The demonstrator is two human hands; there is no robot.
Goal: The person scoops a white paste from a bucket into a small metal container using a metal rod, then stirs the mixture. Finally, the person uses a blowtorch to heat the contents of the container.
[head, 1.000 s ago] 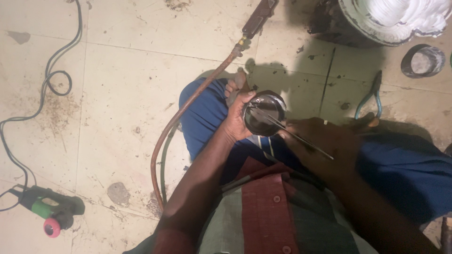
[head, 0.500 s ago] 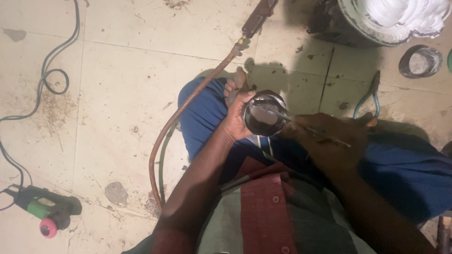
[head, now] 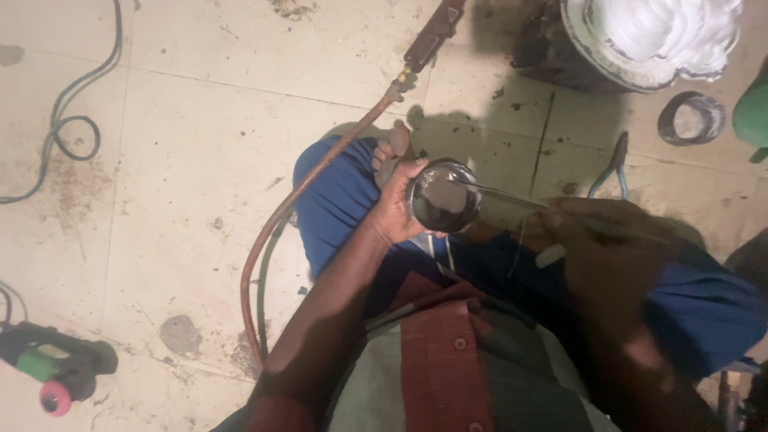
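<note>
Left hand [head: 394, 210] fingers wrap the small round metal cup [head: 442, 198] at its 9 o'clock rim: light, rigid, slick. Right hand [head: 596, 248] fingers pinch a thin rod [head: 500, 192].

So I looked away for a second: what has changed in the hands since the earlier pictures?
The right hand has pulled back toward the body, dragging the thin metal rod rightward so that only its tip reaches over the round metal cup. The hand is blurred. The left hand still grips the cup above the knee, and the hose and pliers lie as before.
</note>
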